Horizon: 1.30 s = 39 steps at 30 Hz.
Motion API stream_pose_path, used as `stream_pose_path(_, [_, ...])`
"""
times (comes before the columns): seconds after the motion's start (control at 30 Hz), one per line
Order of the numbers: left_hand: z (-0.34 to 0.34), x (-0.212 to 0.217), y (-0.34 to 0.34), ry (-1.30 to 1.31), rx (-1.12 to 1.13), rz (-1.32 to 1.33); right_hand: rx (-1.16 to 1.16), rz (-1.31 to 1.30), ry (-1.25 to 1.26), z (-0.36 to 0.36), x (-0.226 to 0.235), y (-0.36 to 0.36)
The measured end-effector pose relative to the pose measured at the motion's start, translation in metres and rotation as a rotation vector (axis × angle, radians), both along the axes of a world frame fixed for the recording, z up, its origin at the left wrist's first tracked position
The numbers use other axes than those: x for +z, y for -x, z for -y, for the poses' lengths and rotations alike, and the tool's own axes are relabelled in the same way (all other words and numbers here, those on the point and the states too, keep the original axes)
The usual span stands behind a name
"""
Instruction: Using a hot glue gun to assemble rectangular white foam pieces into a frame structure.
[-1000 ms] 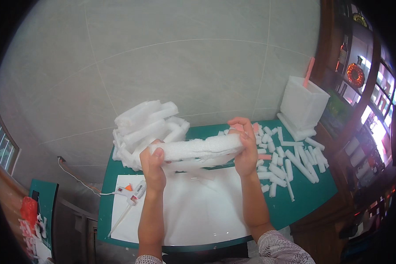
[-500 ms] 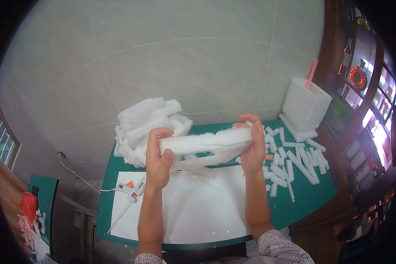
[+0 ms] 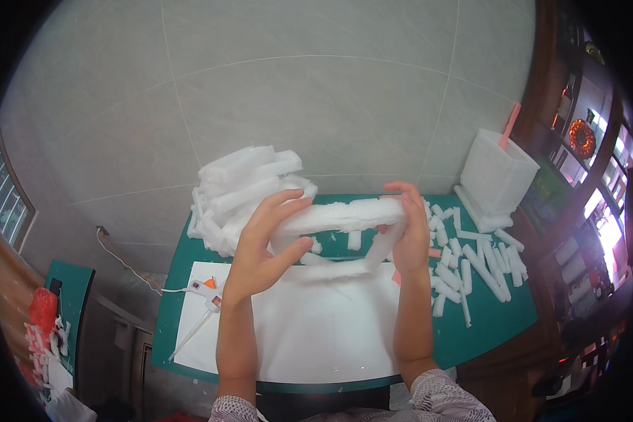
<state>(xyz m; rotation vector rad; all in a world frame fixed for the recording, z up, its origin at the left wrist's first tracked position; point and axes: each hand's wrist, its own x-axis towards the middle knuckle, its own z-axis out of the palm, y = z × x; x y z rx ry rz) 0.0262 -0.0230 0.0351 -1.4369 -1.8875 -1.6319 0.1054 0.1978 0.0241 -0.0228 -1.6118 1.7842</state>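
Observation:
Both hands hold a white foam frame (image 3: 344,214) made of glued strips, raised above a green table (image 3: 485,323). My left hand (image 3: 264,246) grips its left end, fingers spread over the top bar. Around the right end my right hand (image 3: 408,235) is wrapped. The frame's lower bar (image 3: 330,270) hangs just over a white sheet (image 3: 316,323) on the table.
A pile of long white foam pieces (image 3: 239,186) lies at the table's back left. Several short foam sticks (image 3: 478,264) are scattered on the right. A white foam box (image 3: 496,176) stands at the back right. A glue gun (image 3: 204,288) with its cord rests at the sheet's left edge.
Both hands have turned the foam piece, so its open frame shape now faces me. It sits slightly lower and nearer the white sheet.

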Motion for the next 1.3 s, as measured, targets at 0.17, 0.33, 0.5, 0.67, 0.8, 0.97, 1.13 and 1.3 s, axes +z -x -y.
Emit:
stream_pose_path(0.17, [-0.002,-0.005,0.002,0.037,0.033,0.063,0.090,0.062,-0.003,0.003,0.005,-0.006])
stream_pose_path(0.33, [-0.002,-0.004,0.003,-0.006,0.038,0.147,0.172,0.025,0.004,0.003,0.004,-0.003])
stream_pose_path(0.5, [-0.001,-0.010,0.011,-0.119,0.038,0.120,0.066,0.048,0.058,0.006,0.003,0.000])
stream_pose_path(0.67, [0.017,0.000,0.004,-0.031,0.015,0.273,0.059,0.037,0.164,0.003,0.001,0.002])
stream_pose_path(0.8, [0.027,0.002,0.002,0.072,-0.055,0.316,0.030,0.055,0.170,0.005,0.002,0.003])
stream_pose_path(0.97, [0.028,-0.003,0.009,0.004,-0.062,0.343,0.110,0.058,0.180,0.006,0.004,-0.001])
stream_pose_path(1.13, [0.028,-0.002,0.010,-0.034,-0.054,0.345,0.125,-0.128,0.080,0.006,0.001,0.001])
stream_pose_path(1.3, [0.032,-0.001,0.012,-0.142,-0.064,0.461,0.255,-0.226,0.002,0.002,0.004,-0.002])
